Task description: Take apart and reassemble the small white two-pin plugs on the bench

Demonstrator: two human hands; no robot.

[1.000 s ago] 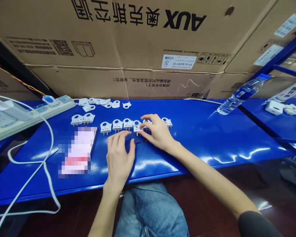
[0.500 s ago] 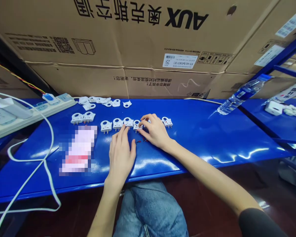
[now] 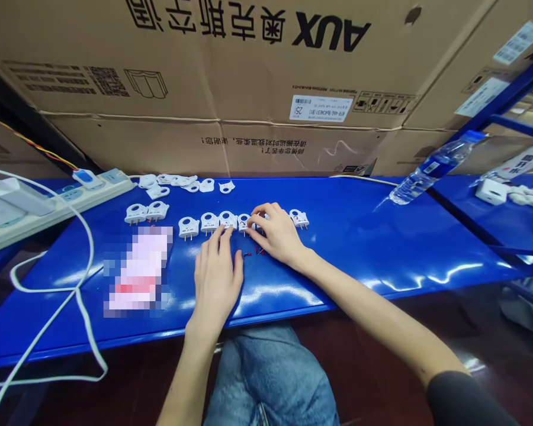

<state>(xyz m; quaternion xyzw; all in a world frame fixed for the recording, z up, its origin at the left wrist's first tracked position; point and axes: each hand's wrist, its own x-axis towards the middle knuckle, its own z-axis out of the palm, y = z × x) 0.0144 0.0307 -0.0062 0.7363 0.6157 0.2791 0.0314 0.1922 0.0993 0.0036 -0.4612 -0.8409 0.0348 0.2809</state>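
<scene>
White two-pin plug pieces with round holes stand in a row on the blue table. My left hand lies palm down with its fingers apart, the fingertips at the lower edge of a plug piece. Curled over the row, my right hand has thumb and fingers at another plug piece and hides part of the row behind it. One more plug piece stands to its right. Small red parts lie just below my right hand.
Loose white covers lie at the back left. A pink blurred sheet is left of my left hand. A power strip and white cable occupy the left side. A water bottle leans at the right, before a large carton.
The whole view has shifted slightly. My right hand's fingertips have moved a little left relative to the row, covering more of the plug piece there. My left hand stays almost in place.
</scene>
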